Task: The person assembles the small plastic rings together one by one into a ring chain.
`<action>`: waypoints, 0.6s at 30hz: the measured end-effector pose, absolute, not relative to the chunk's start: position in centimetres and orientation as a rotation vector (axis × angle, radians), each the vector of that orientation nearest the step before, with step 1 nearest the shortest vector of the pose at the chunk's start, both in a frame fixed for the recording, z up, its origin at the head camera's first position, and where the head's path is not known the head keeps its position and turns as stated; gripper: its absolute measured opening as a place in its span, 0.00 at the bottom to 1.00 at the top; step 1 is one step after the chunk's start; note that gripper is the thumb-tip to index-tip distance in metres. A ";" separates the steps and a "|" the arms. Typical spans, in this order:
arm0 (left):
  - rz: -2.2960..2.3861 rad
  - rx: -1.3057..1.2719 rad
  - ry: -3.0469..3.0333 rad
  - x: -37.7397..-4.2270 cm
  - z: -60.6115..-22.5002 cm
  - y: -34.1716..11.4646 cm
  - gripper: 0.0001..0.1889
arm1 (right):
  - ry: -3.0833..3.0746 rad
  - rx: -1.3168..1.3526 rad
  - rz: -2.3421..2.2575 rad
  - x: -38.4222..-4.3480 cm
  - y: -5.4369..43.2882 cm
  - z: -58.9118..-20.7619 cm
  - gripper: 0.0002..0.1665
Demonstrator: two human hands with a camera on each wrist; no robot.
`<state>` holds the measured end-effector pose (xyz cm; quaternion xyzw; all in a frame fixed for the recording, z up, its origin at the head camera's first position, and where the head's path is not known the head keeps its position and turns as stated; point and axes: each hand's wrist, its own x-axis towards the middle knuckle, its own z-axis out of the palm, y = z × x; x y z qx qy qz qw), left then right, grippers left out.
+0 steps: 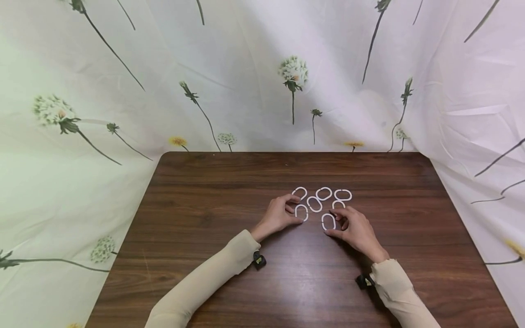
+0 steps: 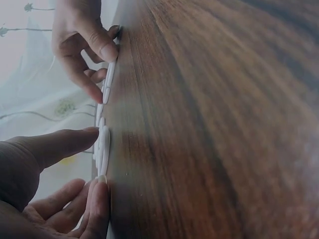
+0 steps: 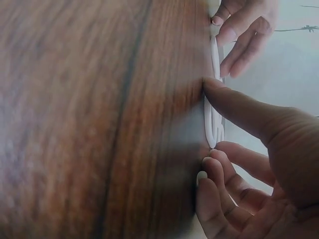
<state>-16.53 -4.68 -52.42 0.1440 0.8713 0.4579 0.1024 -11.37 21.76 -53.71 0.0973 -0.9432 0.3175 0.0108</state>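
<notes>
Several white oval shower curtain rings lie flat on the brown table. My left hand (image 1: 280, 214) pinches the near-left ring (image 1: 306, 213) between thumb and fingers; in the left wrist view that ring (image 2: 105, 152) appears edge-on along the tabletop. To the right, my right hand (image 1: 358, 230) has its thumb and fingertips at opposite ends of another ring (image 1: 328, 214). The right wrist view shows this ring (image 3: 208, 122) low against the wood. One ring (image 1: 338, 201) is partly covered by the right hand's fingers, and another (image 1: 304, 189) lies just beyond the left fingertips.
Behind the held rings lie a tilted middle ring (image 1: 309, 200), a ring (image 1: 324, 187) touching or overlapping its upper end, and a far-right ring (image 1: 342, 190). A wooden table (image 1: 205, 191) carries everything. White floral cloth (image 1: 246, 91) hangs along its back and sides.
</notes>
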 end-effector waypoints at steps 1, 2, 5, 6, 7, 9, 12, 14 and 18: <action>1.352 0.423 2.575 -16.5 -52.5 -4.7 0.32 | -2.946 0.303 0.992 -11.4 21.7 -53.7 0.35; 1.355 0.418 2.575 -16.5 -52.6 -4.6 0.32 | -2.947 0.302 0.993 -11.4 21.7 -53.6 0.35; 1.362 0.415 2.584 -16.5 -53.0 -4.6 0.32 | -2.945 0.297 1.001 -11.3 21.7 -53.6 0.35; 1.364 0.410 2.586 -16.5 -53.0 -4.5 0.31 | -2.946 0.295 1.004 -11.3 21.7 -53.6 0.35; 1.368 0.408 2.588 -16.5 -53.1 -4.5 0.31 | -2.946 0.294 1.005 -11.3 21.7 -53.6 0.35; 1.376 0.404 2.592 -16.4 -53.2 -4.5 0.31 | -2.946 0.291 1.006 -11.3 21.7 -53.6 0.35; 1.382 0.390 2.593 -16.3 -53.1 -4.4 0.30 | -2.947 0.290 1.005 -11.4 21.6 -53.5 0.34; 1.386 0.389 2.598 -16.3 -53.1 -4.4 0.30 | -2.947 0.290 1.008 -11.4 21.6 -53.4 0.34; 1.396 0.382 2.611 -16.3 -53.2 -4.3 0.30 | -2.957 0.287 1.016 -11.6 21.6 -53.4 0.34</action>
